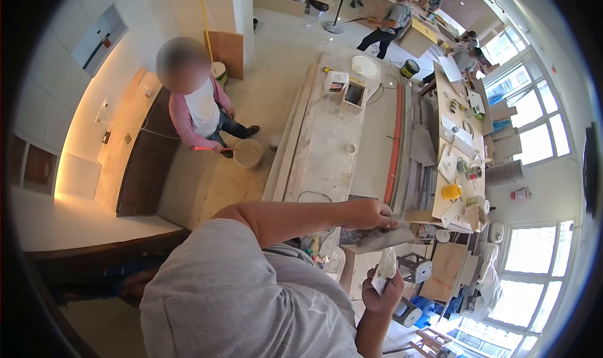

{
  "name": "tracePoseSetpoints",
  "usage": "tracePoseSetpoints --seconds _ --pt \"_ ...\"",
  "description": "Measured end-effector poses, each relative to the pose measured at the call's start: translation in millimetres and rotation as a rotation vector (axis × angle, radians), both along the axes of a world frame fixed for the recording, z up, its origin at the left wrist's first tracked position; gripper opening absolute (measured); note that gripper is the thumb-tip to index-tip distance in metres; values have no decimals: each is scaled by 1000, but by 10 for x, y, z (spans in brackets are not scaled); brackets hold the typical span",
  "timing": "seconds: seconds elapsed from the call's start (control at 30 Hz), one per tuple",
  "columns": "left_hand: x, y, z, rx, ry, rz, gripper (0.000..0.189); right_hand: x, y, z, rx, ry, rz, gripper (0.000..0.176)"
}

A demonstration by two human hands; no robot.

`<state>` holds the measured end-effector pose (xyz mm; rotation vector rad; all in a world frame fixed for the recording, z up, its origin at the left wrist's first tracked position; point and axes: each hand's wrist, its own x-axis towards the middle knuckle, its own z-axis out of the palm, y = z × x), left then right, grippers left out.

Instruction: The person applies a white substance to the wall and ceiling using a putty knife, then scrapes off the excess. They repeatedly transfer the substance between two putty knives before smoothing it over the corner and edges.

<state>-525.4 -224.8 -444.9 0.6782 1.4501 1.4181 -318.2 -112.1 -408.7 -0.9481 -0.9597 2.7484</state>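
Nearest, at lower right, the right hand (382, 290) has its fingers clamped on a plaster-smeared scraper (384, 269), blade pointing up. Just beyond it the left hand (372, 213) grips a grey board (388, 238), fingers closed over its edge. Whether scraper and board touch, I cannot tell. Farther off stands a long table (326, 151). Left of it, a person in pink holds a red-handled tool at a bucket (249, 154).

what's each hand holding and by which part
The left hand grips a flat grey trowel at its near edge. The right hand closes round the lower end of a white-smeared scraper, blade pointing up.
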Motion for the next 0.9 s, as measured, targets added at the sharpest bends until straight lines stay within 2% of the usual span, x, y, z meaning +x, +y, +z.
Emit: tracePoseSetpoints --seconds 0.03,0.13,0.17,0.2,0.27,0.3,0.33,0.37,0.43,0.47,0.53,0.6,0.67,0.77,0.9 --pt "-3 -32 -6 -34 71 -28 48 -6 -24 34 50 -21 -16 36" --pt "3 -181 81 -84 186 -71 49 -3 -56 141 -16 46 -60 30" --pt "-5 -191 59 -97 222 -98 48 50 7 61 57 40 -54 30" --pt "-25 -174 -13 -100 267 -133 47 158 116 -111 138 41 -60 29" --pt "5 -92 -527 -36 576 -129 46 268 246 -89 219 57 -107 29" --pt "22 -92 -555 -139 567 -117 46 275 261 -7 212 69 -137 29" --pt "25 -146 -320 -218 436 -116 38 285 276 78 205 82 -166 30" --pt "3 -113 -402 -186 297 -83 34 290 323 122 46 148 -150 33" --pt "45 -20 -611 -139 12 -9 26 240 259 252 8 80 -265 28" --pt "71 46 -630 -104 -88 73 24 219 207 288 -18 42 -316 31" --pt "149 181 -552 -35 -301 239 20 330 161 128 228 -5 -316 36" --pt "255 363 -396 22 -609 329 22 390 87 251 77 -8 -317 45" --pt "357 536 -317 97 -858 335 27 581 147 90 129 -7 -348 46" --pt "630 800 -119 100 -872 348 26 756 131 95 175 -9 -410 48" --pt "1064 1157 -125 190 -907 238 30 915 76 155 185 45 -466 48"
